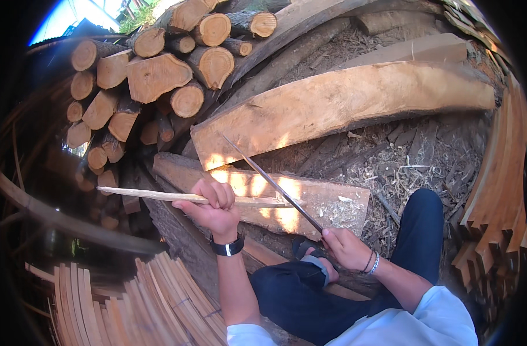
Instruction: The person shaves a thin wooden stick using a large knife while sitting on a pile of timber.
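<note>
My left hand (215,206) grips a thin pale wooden stick (154,195) that lies level and points to the left, its right end resting on a flat plank (332,202). My right hand (345,247) holds a long slim blade (269,179) by its lower end. The blade slants up and left, and it crosses the stick's right end just right of my left hand. A black band sits on my left wrist and thin bracelets on my right.
Cut logs (159,75) are stacked at the upper left. A big curved slab (344,101) lies behind the plank. Thin wooden strips (159,305) are bundled at the lower left and more strips (499,196) at the right. Shavings (407,173) cover the ground. My knee (425,230) is beside the plank.
</note>
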A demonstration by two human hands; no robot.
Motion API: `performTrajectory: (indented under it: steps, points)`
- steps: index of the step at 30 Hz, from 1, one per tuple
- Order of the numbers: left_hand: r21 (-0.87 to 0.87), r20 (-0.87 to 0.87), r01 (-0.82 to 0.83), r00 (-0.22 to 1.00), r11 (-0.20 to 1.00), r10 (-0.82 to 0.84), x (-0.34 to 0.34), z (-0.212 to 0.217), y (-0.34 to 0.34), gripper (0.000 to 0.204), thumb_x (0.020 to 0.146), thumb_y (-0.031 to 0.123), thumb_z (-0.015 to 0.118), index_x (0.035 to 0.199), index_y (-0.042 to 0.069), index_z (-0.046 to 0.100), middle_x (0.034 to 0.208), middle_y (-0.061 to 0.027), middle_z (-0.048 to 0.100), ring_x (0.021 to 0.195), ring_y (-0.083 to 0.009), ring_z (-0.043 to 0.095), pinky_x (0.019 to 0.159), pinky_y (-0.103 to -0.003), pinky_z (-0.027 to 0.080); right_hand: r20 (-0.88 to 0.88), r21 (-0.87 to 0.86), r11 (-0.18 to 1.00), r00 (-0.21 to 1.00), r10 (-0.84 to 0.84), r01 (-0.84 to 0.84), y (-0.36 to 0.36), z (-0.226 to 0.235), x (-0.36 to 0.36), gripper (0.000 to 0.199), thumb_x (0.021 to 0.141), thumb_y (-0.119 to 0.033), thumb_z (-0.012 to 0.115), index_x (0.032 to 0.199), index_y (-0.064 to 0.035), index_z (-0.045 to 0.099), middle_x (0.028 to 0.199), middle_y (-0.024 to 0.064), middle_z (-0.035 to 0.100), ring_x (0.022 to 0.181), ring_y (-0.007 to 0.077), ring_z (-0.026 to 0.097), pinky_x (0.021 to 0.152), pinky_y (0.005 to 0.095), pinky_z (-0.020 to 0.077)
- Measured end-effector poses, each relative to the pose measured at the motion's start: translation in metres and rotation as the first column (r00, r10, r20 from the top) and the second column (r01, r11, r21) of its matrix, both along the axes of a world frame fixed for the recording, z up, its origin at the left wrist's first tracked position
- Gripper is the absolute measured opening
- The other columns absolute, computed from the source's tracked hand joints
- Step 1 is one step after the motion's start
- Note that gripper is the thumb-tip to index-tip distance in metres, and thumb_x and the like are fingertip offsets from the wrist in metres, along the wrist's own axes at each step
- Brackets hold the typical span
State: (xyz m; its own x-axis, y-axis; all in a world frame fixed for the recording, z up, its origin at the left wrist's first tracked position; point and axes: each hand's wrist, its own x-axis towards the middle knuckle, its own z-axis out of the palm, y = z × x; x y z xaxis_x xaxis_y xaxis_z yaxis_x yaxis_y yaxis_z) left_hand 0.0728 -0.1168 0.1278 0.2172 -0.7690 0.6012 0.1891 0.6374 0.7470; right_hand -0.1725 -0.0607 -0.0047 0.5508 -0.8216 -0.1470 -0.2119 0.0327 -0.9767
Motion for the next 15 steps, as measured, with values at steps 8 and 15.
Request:
performTrajectory:
  steps: [8, 15]
  points:
    - [-0.018, 0.046, 0.002, 0.999, 1.0, -0.001, -0.005, 0.004, -0.001, 0.071, 0.087, 0.077, 0.026, 0.059, 0.012, 0.027, 0.043, 0.0025, 0.021, 0.036, -0.0088, 0.016, 0.037, -0.026, 0.011, -0.123, -0.024, 0.999, 0.992, 0.023, -0.026, 0.004, -0.029, -0.001, 0.056, 0.102, -0.038, 0.034, 0.083, 0.0037, 0.066, 0.074, 0.0212, 0.068, 0.071, 0.0342, 0.068, 0.069, 0.0412, 0.0519]
    - [-0.019, 0.03, -0.012, 0.999, 1.0, 0.012, -0.007, 0.005, -0.001, 0.069, 0.089, 0.075, 0.027, 0.058, 0.014, 0.025, 0.042, 0.0027, 0.02, 0.035, -0.0087, 0.014, 0.036, -0.026, 0.009, -0.019, -0.071, 0.997, 1.0, -0.002, 0.0, 0.0, -0.004, 0.002, 0.056, 0.102, -0.039, 0.032, 0.086, 0.0026, 0.067, 0.072, 0.022, 0.066, 0.072, 0.035, 0.067, 0.07, 0.0416, 0.0518]
